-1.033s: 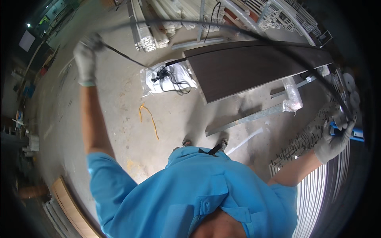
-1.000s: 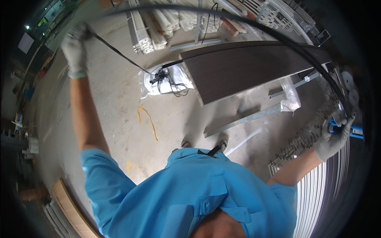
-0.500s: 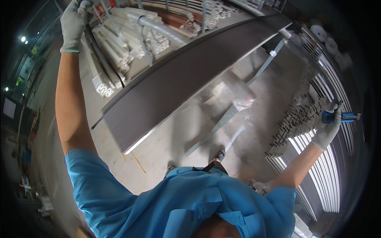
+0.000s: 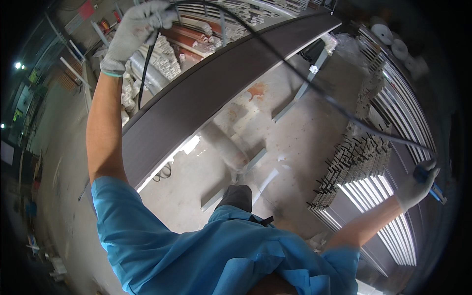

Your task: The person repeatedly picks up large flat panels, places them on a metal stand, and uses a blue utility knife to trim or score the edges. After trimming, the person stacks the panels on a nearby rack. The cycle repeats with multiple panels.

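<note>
Head view looks down on a person in a bright blue short-sleeved shirt with both arms spread wide; a long thin black rubber strip, smooth and flexible, arcs from one hand to the other across the upper part of the picture; the left hand, in a grey knitted glove, is raised high and closed in a fist around one end of the strip, a loose tail hanging down beside the forearm; the right hand, gloved the same way, is curled tight around the other end together with a small blue tool, of which only a short part shows; below the left hand and running towards the upper right lies a long dark brown flat panel with a matt face and a pale edge; beyond the left hand sits a heap of pale metal profiles, ribbed and angular; just left of the right hand stands a stack of short grey finned profiles; under the right forearm lie white ribbed slats; the concrete floor between is grey, stained and dusty.
</note>
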Motion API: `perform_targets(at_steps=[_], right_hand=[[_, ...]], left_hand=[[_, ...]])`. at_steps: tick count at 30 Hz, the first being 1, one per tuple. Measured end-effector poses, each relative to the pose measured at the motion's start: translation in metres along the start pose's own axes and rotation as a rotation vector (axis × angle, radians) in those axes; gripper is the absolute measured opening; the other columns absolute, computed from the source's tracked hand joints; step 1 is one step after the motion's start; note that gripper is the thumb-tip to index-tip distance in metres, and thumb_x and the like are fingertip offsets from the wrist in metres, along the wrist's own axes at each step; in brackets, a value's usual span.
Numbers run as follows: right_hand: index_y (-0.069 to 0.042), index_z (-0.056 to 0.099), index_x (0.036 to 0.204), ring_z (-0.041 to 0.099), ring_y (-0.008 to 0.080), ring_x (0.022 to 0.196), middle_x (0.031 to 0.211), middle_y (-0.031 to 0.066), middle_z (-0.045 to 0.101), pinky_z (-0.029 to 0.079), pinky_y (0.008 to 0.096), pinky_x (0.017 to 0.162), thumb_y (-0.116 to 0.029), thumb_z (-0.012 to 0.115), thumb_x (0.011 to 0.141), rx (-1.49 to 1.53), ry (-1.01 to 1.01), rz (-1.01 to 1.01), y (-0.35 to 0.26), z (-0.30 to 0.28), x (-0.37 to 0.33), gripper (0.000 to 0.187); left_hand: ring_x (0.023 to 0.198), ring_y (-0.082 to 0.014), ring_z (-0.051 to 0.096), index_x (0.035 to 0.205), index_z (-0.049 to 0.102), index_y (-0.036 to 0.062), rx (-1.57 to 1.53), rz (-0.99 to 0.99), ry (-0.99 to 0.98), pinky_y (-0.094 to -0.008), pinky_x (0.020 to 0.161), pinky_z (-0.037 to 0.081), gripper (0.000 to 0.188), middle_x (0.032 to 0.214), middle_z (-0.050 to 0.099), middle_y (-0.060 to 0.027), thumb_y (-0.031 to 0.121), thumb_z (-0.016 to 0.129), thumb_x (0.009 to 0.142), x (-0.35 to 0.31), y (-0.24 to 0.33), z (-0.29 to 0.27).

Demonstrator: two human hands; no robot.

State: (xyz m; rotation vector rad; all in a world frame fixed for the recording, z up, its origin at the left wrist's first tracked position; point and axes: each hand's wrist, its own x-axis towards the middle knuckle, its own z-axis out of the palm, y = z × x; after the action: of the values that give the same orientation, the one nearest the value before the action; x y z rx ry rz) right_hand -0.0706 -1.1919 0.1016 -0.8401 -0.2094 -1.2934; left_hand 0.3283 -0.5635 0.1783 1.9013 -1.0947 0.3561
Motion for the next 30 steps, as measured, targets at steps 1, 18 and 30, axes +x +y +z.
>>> perform_targets(at_steps=[1,18,30], right_hand=[[0.01,0.06,0.118,0.065,0.0232,0.104,0.112,0.0202,0.066,0.051,0.0317,0.101,-0.008,0.056,0.099,-0.086,0.132,-0.11,0.021,0.023,0.025,0.026],[-0.01,0.057,0.117,0.058,0.0095,0.056,0.078,0.002,0.063,0.048,0.0247,0.045,-0.044,0.061,0.097,-0.85,-0.1,0.797,0.257,-0.008,-0.014,0.039],[-0.009,0.058,0.106,0.059,0.0156,0.059,0.077,0.0041,0.062,0.05,0.0302,0.049,-0.02,0.061,0.098,-0.627,0.495,0.921,0.298,-0.119,-0.044,0.014]], left_hand=[[0.061,-0.0058,0.054,0.121,0.062,-0.0015,-0.003,0.065,0.072,-0.0212,0.056,0.042,0.032,0.085,0.065,0.0019,0.02,0.063,0.098,0.019,-0.007,0.007],[0.113,-0.0356,0.064,0.113,0.071,0.0076,1.115,-0.944,-0.888,-0.0441,0.096,0.051,0.036,0.123,0.064,-0.0227,0.03,0.063,0.086,-0.029,-0.53,0.164],[0.091,-0.0233,0.066,0.122,0.066,0.0046,0.114,-1.01,-0.147,-0.0358,0.07,0.053,0.04,0.109,0.07,-0.0078,0.032,0.063,0.094,-0.035,-0.489,0.125]])
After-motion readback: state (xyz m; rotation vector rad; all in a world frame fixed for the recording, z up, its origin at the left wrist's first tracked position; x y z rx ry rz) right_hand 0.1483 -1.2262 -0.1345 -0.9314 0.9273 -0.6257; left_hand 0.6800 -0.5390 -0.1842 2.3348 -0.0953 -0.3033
